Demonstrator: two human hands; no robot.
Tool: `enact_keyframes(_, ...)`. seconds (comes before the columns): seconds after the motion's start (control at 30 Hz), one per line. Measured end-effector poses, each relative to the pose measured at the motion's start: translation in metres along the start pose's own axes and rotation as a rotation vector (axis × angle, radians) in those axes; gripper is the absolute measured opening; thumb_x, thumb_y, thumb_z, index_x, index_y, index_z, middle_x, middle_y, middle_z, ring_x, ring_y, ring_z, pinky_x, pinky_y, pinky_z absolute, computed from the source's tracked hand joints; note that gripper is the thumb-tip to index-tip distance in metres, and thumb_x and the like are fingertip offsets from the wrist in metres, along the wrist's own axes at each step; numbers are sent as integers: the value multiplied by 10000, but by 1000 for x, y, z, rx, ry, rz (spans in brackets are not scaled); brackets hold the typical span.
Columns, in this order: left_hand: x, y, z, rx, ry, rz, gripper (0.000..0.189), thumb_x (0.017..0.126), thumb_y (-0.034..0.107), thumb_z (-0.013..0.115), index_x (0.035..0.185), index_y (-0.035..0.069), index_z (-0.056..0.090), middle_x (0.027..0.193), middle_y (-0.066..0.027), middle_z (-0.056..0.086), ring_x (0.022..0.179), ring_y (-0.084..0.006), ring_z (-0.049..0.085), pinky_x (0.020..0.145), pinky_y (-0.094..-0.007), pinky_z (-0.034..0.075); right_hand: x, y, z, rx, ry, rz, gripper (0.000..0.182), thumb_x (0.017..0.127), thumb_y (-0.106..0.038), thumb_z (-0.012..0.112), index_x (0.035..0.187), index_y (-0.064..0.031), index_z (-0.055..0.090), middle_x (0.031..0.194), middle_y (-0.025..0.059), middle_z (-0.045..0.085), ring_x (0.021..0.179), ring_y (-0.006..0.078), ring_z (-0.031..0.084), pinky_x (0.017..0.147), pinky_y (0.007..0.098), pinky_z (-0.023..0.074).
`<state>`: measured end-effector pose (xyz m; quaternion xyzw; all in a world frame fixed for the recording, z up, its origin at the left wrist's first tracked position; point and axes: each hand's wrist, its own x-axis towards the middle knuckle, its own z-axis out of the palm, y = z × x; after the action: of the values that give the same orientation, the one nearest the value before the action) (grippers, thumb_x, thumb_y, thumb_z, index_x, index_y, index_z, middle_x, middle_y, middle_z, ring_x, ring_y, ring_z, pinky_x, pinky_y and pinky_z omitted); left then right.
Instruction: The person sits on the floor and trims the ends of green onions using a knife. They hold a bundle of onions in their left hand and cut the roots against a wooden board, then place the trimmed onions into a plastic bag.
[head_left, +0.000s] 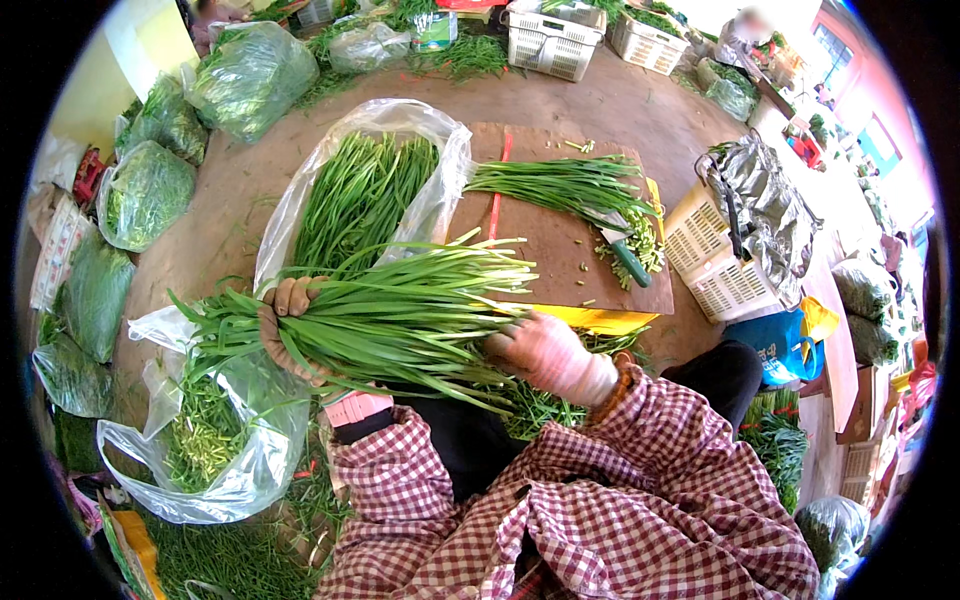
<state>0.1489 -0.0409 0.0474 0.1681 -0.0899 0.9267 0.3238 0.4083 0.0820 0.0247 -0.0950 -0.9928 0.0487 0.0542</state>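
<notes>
My left hand (292, 322), in a brown glove, is closed around a large bundle of long green stalks, likely garlic chives (390, 315). At the bundle's pale cut ends is my right hand (544, 352), blurred; whether its fingers grip any stalks is unclear. Behind the bundle, an open clear plastic bag (450, 154) holds more stalks. A smaller bunch (562, 180) lies on the brown board (525, 270), across a red strip (495, 214). A knife with a green handle (630, 262) rests there beside short cut stalk ends (646, 236).
Near my left arm is an open plastic bag (202, 506) with trimmings. White plastic crates (720, 262) with a grey sheet stand right of the board, near a blue bag (772, 349). Filled bags (251, 82) line the left side. Other people are in the background.
</notes>
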Motion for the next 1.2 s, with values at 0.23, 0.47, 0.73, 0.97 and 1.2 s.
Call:
enact_keyframes(0.23, -5, 1, 7, 10, -55, 33, 47, 889, 124, 523, 853, 126, 493, 758, 40, 407, 734, -100, 419, 819, -295, 362, -100, 47, 3, 95, -379, 548, 380, 851, -301, 637, 1185, -134, 567, 858, 151, 670, 808, 306, 663, 733, 391, 522)
enact_keyframes(0.47, 0, -6, 12, 65, -131, -20, 59, 902, 140, 505, 852, 134, 474, 756, 52, 404, 736, -84, 425, 835, -283, 362, -15, 44, -19, 1365, 211, 568, 397, 900, -141, 629, 1230, 52, 519, 1006, 82, 654, 888, 145, 584, 786, 289, 487)
enact_keyframes(0.73, 0, 21, -8, 133, -134, 18, 87, 925, 189, 502, 860, 148, 463, 763, 57, 410, 716, -86, 423, 818, -296, 350, -62, 69, 16, 585, 277, 738, 174, 858, -193, 632, 927, -34, 619, 810, 180, 650, 753, 317, 647, 670, 391, 500)
enact_keyframes(0.97, -3, 5, 3, 104, -104, 23, 96, 918, 183, 512, 858, 154, 442, 765, 61, 393, 729, -86, 413, 813, -286, 339, -59, 29, -36, 718, 206, 617, 201, 841, -149, 654, 1011, -41, 644, 849, 148, 675, 751, 288, 665, 668, 347, 518)
enact_keyframes(1.2, 0, 5, -3, 78, -105, 31, 79, 889, 143, 545, 911, 139, 469, 784, 47, 412, 749, -99, 415, 829, -282, 343, 2, 11, -36, 243, 409, 346, 269, 813, -201, 680, 1047, -94, 601, 730, 105, 661, 647, 304, 643, 603, 400, 484)
